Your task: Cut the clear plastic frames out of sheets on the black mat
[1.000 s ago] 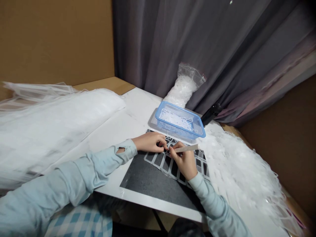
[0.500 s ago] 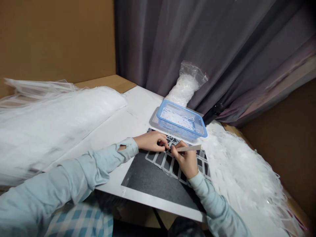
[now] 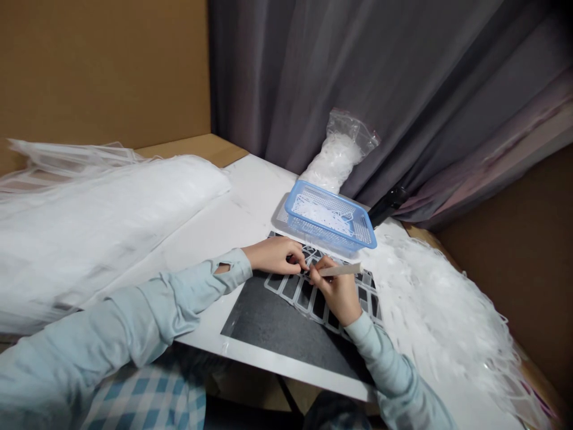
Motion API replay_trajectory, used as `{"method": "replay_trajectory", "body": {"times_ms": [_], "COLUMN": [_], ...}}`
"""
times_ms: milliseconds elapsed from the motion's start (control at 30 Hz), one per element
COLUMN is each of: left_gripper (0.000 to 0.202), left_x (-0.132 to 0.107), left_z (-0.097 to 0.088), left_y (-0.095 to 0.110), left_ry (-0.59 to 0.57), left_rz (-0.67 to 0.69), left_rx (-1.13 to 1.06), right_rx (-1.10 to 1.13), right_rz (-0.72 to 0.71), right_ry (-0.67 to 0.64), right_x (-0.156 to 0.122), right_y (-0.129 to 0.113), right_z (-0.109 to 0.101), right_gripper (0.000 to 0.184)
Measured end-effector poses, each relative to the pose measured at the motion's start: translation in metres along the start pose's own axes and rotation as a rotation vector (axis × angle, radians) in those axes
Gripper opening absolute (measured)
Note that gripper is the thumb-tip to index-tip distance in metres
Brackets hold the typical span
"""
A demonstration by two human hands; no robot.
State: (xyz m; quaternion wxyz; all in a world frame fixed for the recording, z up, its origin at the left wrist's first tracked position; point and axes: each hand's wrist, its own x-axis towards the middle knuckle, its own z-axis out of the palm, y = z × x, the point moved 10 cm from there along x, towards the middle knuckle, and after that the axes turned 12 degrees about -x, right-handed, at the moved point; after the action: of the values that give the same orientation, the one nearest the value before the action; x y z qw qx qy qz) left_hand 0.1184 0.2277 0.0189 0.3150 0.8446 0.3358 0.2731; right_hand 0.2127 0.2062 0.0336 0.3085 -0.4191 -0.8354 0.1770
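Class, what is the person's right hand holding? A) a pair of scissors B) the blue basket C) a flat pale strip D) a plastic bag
C: the right hand pinches a flat pale strip, whose end sticks out beyond the fingers.

White table (image 3: 250, 200), dark mat (image 3: 277, 334), blue basket (image 3: 330, 235) (mesh-sided), heaped white strips (image 3: 434, 316)

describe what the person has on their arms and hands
The left hand and right hand are bare, with no gloves. Both arms are covered by long, loose, wrinkled pale blue sleeves, and the left one has a small oval hole near its cuff.
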Motion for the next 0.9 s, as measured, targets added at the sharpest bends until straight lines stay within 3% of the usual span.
{"method": "replay_trajectory", "body": {"times_ms": [567, 900], "left_gripper": [0.024, 0.027], "left_x": [-0.002, -0.001], "left_z": [0.001, 0.004], "left_y": [-0.004, -0.007], "left_ry": [-0.05, -0.095], "left_rz": [-0.033, 0.021], "left_rx": [-0.032, -0.102], "right_rx": [-0.026, -0.017], "right_rz": [-0.054, -0.092], "right_ry": [-0.137, -0.06], "right_x": [-0.003, -0.005], "right_y": [-0.004, 0.005], "right_z": [0.002, -0.014], "right_gripper": [0.026, 0.017]}}
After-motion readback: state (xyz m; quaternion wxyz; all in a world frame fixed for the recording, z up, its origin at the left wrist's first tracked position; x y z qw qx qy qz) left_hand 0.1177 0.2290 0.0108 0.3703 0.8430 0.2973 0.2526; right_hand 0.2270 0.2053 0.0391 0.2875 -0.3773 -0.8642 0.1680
